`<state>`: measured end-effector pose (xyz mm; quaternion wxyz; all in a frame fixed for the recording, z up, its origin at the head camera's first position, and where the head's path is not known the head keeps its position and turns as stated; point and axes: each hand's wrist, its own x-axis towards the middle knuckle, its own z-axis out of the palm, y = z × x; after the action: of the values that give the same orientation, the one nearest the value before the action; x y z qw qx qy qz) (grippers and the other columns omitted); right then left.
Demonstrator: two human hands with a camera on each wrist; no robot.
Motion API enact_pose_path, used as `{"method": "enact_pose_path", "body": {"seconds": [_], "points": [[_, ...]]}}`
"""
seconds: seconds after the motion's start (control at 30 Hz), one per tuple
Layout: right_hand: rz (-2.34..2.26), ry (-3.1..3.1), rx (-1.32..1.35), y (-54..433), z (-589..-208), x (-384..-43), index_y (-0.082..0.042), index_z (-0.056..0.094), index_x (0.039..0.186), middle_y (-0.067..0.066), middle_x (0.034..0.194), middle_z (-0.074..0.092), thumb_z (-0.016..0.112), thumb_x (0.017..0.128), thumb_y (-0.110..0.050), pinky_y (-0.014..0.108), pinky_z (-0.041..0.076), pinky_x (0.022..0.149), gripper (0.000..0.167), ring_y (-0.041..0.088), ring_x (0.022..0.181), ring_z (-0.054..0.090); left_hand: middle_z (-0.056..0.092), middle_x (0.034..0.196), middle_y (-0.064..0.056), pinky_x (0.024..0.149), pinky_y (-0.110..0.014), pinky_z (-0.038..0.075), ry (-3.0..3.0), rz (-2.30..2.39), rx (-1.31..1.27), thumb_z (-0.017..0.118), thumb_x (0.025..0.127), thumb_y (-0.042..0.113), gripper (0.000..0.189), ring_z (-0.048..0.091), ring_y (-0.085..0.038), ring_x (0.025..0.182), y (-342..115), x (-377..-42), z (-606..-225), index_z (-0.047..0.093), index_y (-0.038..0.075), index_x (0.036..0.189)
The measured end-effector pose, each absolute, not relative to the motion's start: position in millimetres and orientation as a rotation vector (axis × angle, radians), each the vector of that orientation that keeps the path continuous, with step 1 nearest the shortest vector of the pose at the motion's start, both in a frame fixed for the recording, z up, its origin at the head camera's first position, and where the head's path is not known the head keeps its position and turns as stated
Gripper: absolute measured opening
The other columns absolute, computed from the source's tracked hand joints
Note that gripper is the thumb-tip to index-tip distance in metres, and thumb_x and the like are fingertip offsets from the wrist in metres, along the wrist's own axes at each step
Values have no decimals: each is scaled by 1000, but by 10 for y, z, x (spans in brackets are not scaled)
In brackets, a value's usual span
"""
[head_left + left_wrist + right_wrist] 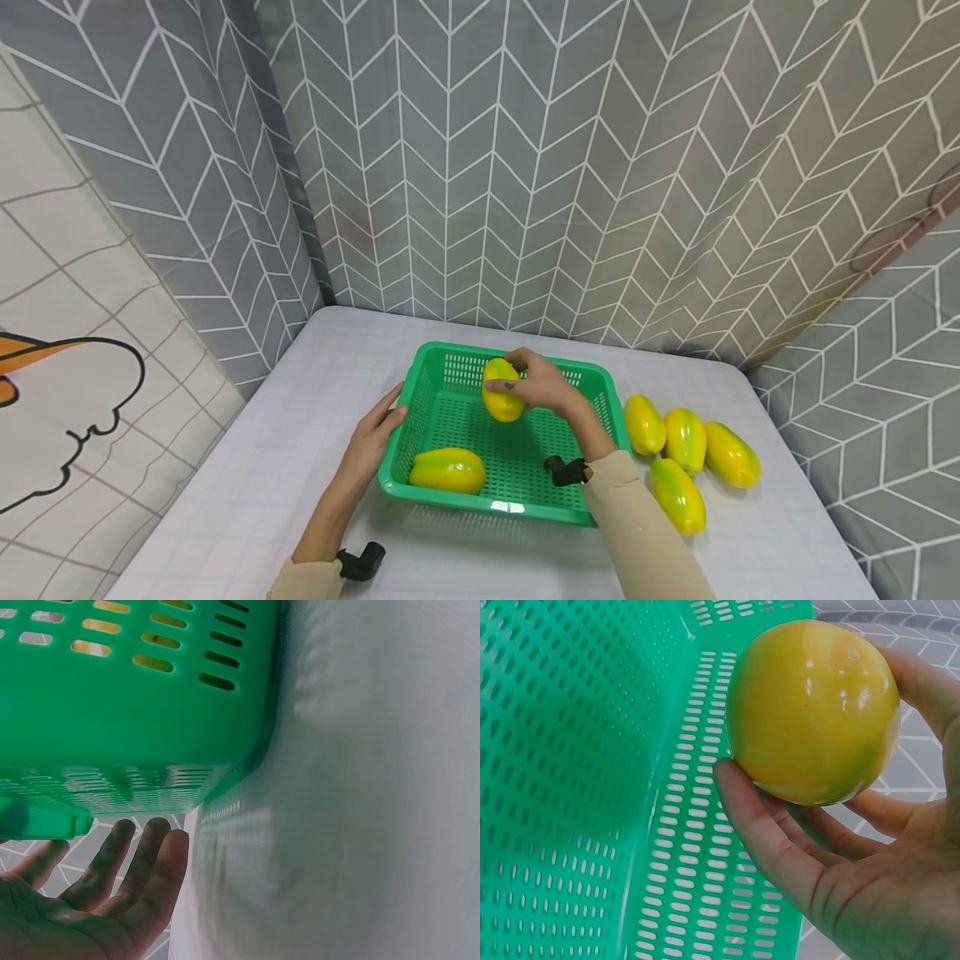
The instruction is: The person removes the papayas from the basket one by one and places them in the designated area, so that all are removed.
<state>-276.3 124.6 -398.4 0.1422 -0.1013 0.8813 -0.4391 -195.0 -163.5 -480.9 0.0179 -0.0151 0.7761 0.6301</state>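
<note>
A yellow-green papaya (pixel 501 392) is in my right hand (pixel 543 383), above the far half of the green basket (pixel 495 503). Up close in the right wrist view, the fingers curl around the glossy papaya (pixel 814 712) from beneath and the side, beside the slotted basket wall (pixel 694 825). My left hand (pixel 371 437) is at the basket's left rim. The left wrist view has its fingers (pixel 142 870) spread and nearly straight beside the basket's outer wall (pixel 135 720). Another papaya (pixel 447 471) lies on its side in the basket's near left corner.
Several more papayas (pixel 685 440) lie grouped on the white table (pixel 300 433), just right of the basket. Grey patterned curtains (pixel 480 167) hang behind the table and along its right side. A black wrist camera (pixel 362 562) is on the left wrist.
</note>
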Motion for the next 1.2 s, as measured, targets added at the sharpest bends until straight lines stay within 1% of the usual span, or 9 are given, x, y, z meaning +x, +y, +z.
{"method": "enact_pose_path", "body": {"seconds": [0.07, 0.2, 0.37, 0.43, 0.63, 0.8, 1.0, 1.07, 1.2], "points": [[-1266, 2548, -287, 1279, -3977, -2762, -4, 46, 153, 27, 147, 55, 80, 94, -38, 44, 67, 77, 76, 33, 108, 70, 54, 158, -19, 109, -47, 54, 2412, 1956, -47, 46, 114, 43, 59, 58, -35, 138, -1633, -1947, -4808, 34, 22, 167], [-1259, 2560, -288, 1341, -3952, -2756, -4, 46, 154, 27, 149, 54, 79, 95, -39, 41, 67, 77, 76, 35, 113, 69, 57, 155, -20, 108, -46, 55, 2416, 1953, -47, 46, 113, 43, 59, 60, -34, 136, -1632, -1946, -4807, 34, 22, 167], [-1266, 2572, -272, 1393, -3915, -2738, -5, 47, 153, 28, 149, 54, 79, 95, -39, 38, 66, 76, 74, 34, 110, 70, 57, 155, -20, 107, -46, 55, 2419, 1950, -45, 46, 113, 43, 59, 60, -35, 136, -1634, -1946, -4807, 34, 22, 167], [-1270, 2573, -276, 1413, -3908, -2741, -4, 47, 152, 28, 148, 55, 79, 95, -40, 38, 66, 75, 74, 34, 108, 70, 57, 156, -20, 108, -48, 55, 2421, 1946, -49, 46, 113, 44, 60, 60, -35, 136, -1634, -1945, -4806, 34, 22, 167], [-1283, 2572, -300, 1486, -3886, -2751, -2, 47, 151, 30, 145, 55, 79, 95, -40, 39, 67, 75, 75, 34, 109, 70, 49, 163, -21, 116, -57, 50, 2431, 1930, -47, 45, 114, 44, 60, 53, -39, 145, -1633, -1946, -4798, 32, 21, 168], [-1272, 2585, -302, 1564, -3857, -2739, -3, 46, 153, 29, 146, 55, 78, 95, -41, 39, 67, 75, 76, 34, 109, 70, 52, 160, -21, 112, -54, 52, 2431, 1932, -60, 45, 114, 44, 60, 56, -38, 141, -1631, -1951, -4797, 33, 21, 168], [-1290, 2578, -280, 1671, -3840, -2721, -3, 44, 154, 29, 148, 53, 77, 97, -41, 38, 66, 77, 75, 32, 106, 71, 49, 163, -21, 117, -59, 48, 2427, 1937, -48, 44, 114, 44, 61, 52, -39, 147, -1628, -1970, -4797, 32, 20, 168], [-1286, 2584, -275, 1709, -3833, -2713, -3, 44, 154, 29, 149, 53, 76, 98, -40, 37, 66, 76, 74, 32, 107, 71, 51, 161, -21, 115, -56, 50, 2426, 1937, -51, 45, 114, 44, 61, 54, -39, 144, -1628, -1967, -4798, 32, 21, 168], [-1273, 2610, -270, 1795, -3810, -2695, -2, 43, 155, 30, 151, 52, 76, 98, -40, 37, 66, 76, 75, 34, 109, 70, 58, 153, -20, 103, -41, 56, 2425, 1939, -60, 46, 113, 44, 60, 61, -33, 132, -1627, -1959, -4803, 34, 21, 167]]}}
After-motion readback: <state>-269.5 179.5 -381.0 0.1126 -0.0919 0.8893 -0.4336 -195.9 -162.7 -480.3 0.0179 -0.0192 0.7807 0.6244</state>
